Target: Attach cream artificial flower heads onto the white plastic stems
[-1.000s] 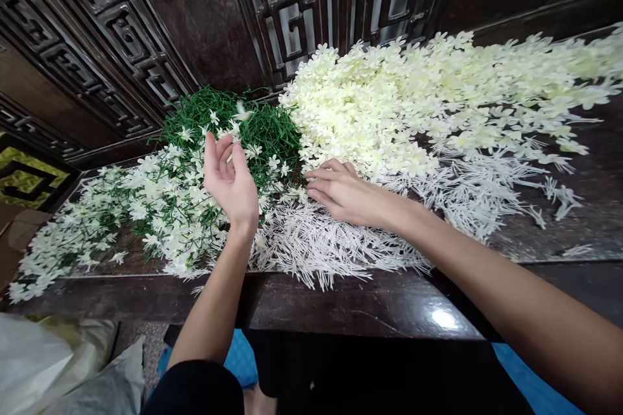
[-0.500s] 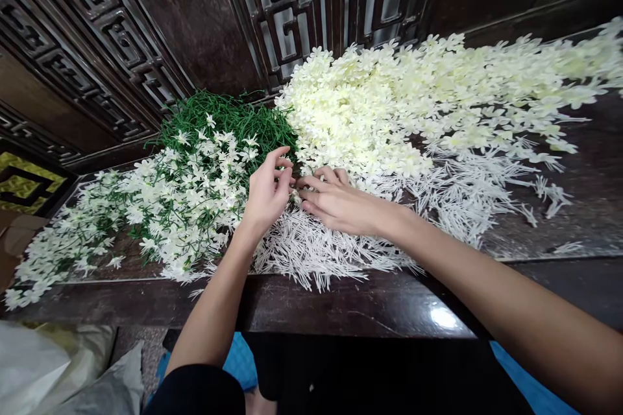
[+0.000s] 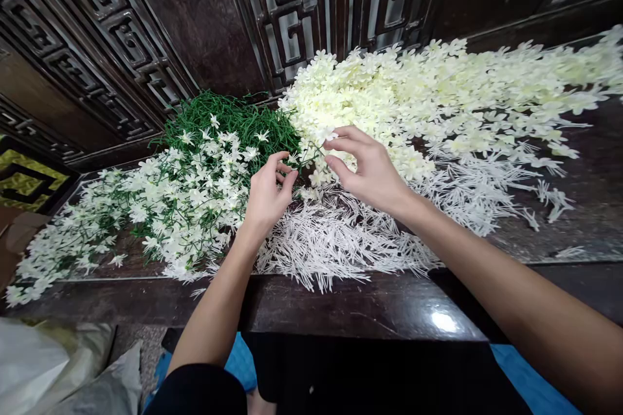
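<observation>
My left hand (image 3: 272,189) is closed in a pinch on a thin green plastic stem (image 3: 308,159) with small white spiky parts at its near end. The stem slants up to the right, towards my right hand (image 3: 366,165). My right fingertips curl around a cream flower piece (image 3: 327,135) at the edge of the pile of cream blossoms (image 3: 360,94); the contact is partly hidden. Below both hands lies a heap of white spiky stamen pieces (image 3: 335,246). Left of my left hand are finished-looking white flowers on green stems (image 3: 195,198).
Bare green stems (image 3: 226,113) are bunched behind the white flowers. Everything lies on a dark wooden bench (image 3: 365,305) with a carved lattice back (image 3: 287,13). Pale bags (image 3: 63,363) stand on the floor at lower left, and a cardboard box (image 3: 24,230) at the left.
My right hand has lifted from the stamen pieces and moved up and right to the cream blossoms. My left hand stays almost in place; the green stem now shows between the hands.
</observation>
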Demonstrator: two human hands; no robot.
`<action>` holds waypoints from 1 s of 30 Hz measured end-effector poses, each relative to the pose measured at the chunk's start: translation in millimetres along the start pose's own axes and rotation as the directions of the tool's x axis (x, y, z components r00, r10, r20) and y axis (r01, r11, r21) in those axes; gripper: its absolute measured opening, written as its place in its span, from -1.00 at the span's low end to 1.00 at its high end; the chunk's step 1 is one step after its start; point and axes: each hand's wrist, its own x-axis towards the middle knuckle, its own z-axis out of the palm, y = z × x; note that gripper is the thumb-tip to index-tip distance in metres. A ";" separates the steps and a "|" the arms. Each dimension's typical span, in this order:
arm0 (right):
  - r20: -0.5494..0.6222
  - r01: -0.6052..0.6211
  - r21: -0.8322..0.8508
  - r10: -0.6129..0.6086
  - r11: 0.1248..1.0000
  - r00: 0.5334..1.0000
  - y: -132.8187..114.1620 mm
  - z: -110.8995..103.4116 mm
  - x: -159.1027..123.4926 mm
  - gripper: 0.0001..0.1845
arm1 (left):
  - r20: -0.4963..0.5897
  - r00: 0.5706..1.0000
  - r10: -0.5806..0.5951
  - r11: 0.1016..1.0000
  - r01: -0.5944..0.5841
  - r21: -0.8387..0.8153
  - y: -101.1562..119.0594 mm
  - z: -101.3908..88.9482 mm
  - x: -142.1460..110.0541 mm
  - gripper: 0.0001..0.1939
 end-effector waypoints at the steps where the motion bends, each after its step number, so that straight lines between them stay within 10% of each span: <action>1: -0.050 -0.024 0.067 0.028 0.997 0.998 -1.5 -1.0 1.2 -0.80 | -0.010 1.000 0.001 1.000 -0.001 0.001 -0.8 0.3 0.0 -0.71; 6: -0.179 -0.083 0.349 0.153 0.934 0.972 -5.8 -6.3 5.5 -0.84 | -0.069 0.997 -0.037 0.997 0.042 0.068 -2.0 0.7 -1.2 -0.66; 15: -0.341 -0.037 0.377 0.176 0.926 0.923 -1.7 -12.0 8.4 -0.80 | -0.154 0.979 -0.130 0.991 0.125 -0.044 -1.4 -1.7 -0.7 -0.41; 30: 0.067 -0.160 0.396 0.146 0.904 0.987 -13.3 -4.5 1.4 -0.76 | 0.025 0.994 -0.110 0.791 0.102 -0.604 22.7 1.8 -4.1 -0.72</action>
